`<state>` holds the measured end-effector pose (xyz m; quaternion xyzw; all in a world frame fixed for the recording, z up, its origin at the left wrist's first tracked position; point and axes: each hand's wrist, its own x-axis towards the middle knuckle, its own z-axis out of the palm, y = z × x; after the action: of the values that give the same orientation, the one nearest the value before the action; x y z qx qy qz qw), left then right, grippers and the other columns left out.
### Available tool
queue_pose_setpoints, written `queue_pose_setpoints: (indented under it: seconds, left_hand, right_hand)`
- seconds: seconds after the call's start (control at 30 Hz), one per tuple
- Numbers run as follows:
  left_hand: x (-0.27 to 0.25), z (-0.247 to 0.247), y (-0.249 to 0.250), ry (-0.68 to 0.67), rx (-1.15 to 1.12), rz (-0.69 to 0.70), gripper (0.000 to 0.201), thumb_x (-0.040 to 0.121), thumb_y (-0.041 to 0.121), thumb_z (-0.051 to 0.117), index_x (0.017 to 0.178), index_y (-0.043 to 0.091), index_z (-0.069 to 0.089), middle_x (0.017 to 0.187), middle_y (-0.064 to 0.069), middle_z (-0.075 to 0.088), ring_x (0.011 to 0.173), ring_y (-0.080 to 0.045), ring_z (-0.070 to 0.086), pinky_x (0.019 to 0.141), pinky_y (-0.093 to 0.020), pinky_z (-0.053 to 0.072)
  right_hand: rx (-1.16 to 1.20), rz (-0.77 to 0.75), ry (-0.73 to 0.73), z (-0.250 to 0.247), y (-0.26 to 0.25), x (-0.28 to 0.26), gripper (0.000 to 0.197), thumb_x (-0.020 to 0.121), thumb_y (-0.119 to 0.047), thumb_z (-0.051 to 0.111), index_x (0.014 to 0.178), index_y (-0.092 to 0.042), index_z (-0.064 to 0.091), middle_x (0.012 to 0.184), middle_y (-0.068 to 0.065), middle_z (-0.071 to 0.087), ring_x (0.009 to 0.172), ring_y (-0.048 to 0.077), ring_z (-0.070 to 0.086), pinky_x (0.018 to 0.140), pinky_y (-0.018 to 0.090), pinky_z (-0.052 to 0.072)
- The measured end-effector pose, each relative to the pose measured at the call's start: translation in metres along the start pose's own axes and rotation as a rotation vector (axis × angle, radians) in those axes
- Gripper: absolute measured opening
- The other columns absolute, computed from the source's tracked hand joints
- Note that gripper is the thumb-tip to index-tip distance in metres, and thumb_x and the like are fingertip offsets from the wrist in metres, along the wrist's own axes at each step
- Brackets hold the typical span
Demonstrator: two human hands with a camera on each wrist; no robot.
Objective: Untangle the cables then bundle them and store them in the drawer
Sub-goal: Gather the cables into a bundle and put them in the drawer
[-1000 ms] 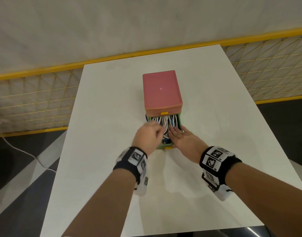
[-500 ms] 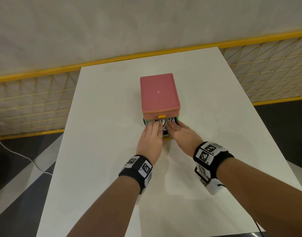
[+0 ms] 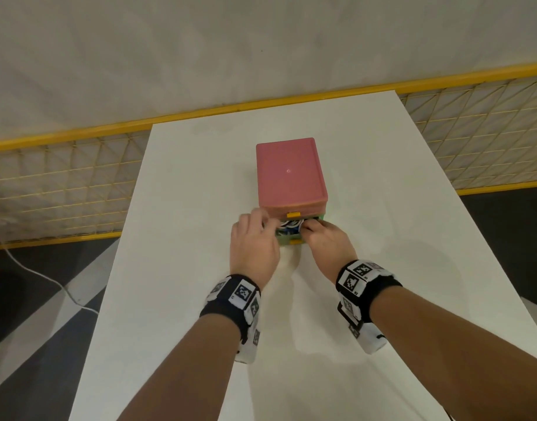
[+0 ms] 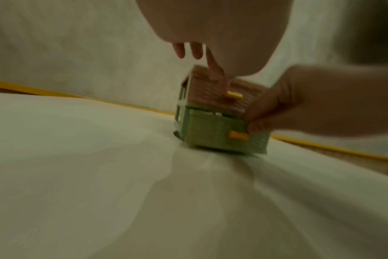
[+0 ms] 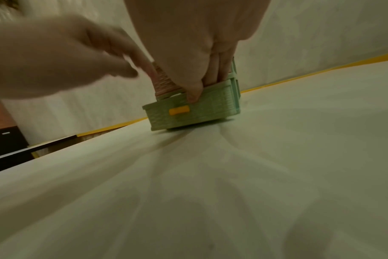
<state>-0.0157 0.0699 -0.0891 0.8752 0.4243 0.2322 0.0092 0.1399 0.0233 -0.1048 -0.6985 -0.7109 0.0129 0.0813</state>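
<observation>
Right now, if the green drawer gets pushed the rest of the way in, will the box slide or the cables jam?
The green drawer looks like light plastic, so the box may skid on the smooth table unless the left hand steadies it. The cables sit near the rim and look floppy, so they could catch. The right hand grips the drawer front.

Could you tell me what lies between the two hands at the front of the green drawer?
In the head view, white and blue cables show between the left hand and right hand, inside the partly open green plastic drawer.
</observation>
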Motion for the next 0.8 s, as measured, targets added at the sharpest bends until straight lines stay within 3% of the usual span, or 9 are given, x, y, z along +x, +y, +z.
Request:
queue_pose_setpoints:
  seconds: [0.1,0.17,0.27,0.33,0.37,0.47,0.53,0.67,0.8]
  left_hand:
    - [0.02,-0.011,-0.004,-0.045,-0.12,-0.058,0.058,0.077,-0.008,0.043,0.131,0.009,0.056,0.134,-0.012,0.053,0.124,-0.028,0.047,0.101,-0.037,0.038]
    - [0.029,-0.011,-0.003,-0.197,-0.133,-0.047,0.069,0.082,-0.014,0.043,0.147,0.007,0.036,0.153,-0.012,0.037,0.144,-0.028,0.029,0.117,-0.037,0.023]
    - [0.033,-0.012,0.001,-0.257,-0.183,-0.094,0.071,0.085,-0.016,0.04,0.151,0.008,0.027,0.159,-0.009,0.026,0.149,-0.025,0.016,0.121,-0.033,0.014]
    - [0.031,-0.012,0.001,-0.254,-0.197,-0.11,0.073,0.084,-0.017,0.04,0.151,0.008,0.027,0.159,-0.009,0.026,0.149,-0.024,0.016,0.121,-0.033,0.014]
    - [0.031,-0.012,0.001,-0.25,-0.202,-0.111,0.074,0.084,-0.017,0.04,0.151,0.008,0.027,0.159,-0.009,0.025,0.149,-0.023,0.016,0.121,-0.033,0.014]
    - [0.029,-0.01,0.002,-0.243,-0.251,-0.124,0.075,0.082,-0.02,0.039,0.151,0.008,0.027,0.159,-0.009,0.024,0.149,-0.023,0.014,0.121,-0.033,0.014]
    - [0.029,-0.009,0.001,-0.247,-0.276,-0.14,0.077,0.081,-0.021,0.039,0.151,0.009,0.029,0.159,-0.009,0.025,0.149,-0.022,0.015,0.122,-0.034,0.015]
    - [0.031,-0.007,-0.003,-0.24,-0.268,-0.126,0.076,0.081,-0.02,0.039,0.15,0.011,0.031,0.158,-0.007,0.027,0.149,-0.022,0.018,0.121,-0.031,0.017]
    - [0.032,-0.008,-0.004,-0.253,-0.265,-0.13,0.075,0.082,-0.02,0.038,0.15,0.011,0.031,0.158,-0.007,0.028,0.149,-0.021,0.017,0.119,-0.028,0.015]
  right_hand:
    - [-0.001,-0.026,0.111,0.006,0.003,0.001,0.028,0.067,-0.003,0.045,0.073,-0.013,0.071,0.074,0.0,0.068,0.062,0.019,0.067,0.073,0.024,0.055]
    - [0.013,0.002,0.125,0.008,0.002,0.0,0.03,0.065,0.0,0.051,0.082,-0.013,0.072,0.082,0.0,0.07,0.07,0.017,0.07,0.088,0.032,0.052]
    - [0.089,0.071,0.15,0.01,0.001,-0.004,0.036,0.069,0.004,0.058,0.098,-0.014,0.07,0.1,0.0,0.071,0.089,0.019,0.069,0.099,0.04,0.043]
    - [0.237,0.167,0.268,0.007,-0.003,-0.011,0.032,0.075,-0.006,0.067,0.105,-0.016,0.064,0.108,0.003,0.065,0.101,0.026,0.061,0.096,0.039,0.037]
    - [0.34,0.269,0.34,0.008,-0.005,-0.013,0.042,0.072,-0.016,0.074,0.111,-0.015,0.058,0.113,0.007,0.06,0.106,0.029,0.056,0.094,0.039,0.037]
    - [0.569,0.595,0.418,0.014,-0.013,-0.012,0.104,0.046,-0.04,0.091,0.132,-0.011,0.039,0.123,0.017,0.044,0.113,0.033,0.046,0.092,0.047,0.044]
    - [0.637,0.71,0.372,0.018,-0.016,-0.005,0.121,0.042,-0.04,0.092,0.141,-0.013,0.03,0.126,0.016,0.041,0.115,0.033,0.045,0.093,0.051,0.045]
    - [0.677,0.829,0.375,0.017,-0.012,0.023,0.127,0.042,-0.033,0.093,0.147,-0.022,0.021,0.125,0.013,0.04,0.114,0.03,0.047,0.095,0.048,0.041]
    - [0.686,0.839,0.329,0.018,-0.008,0.034,0.128,0.044,-0.03,0.093,0.147,-0.026,0.018,0.122,0.011,0.041,0.111,0.03,0.048,0.095,0.045,0.037]
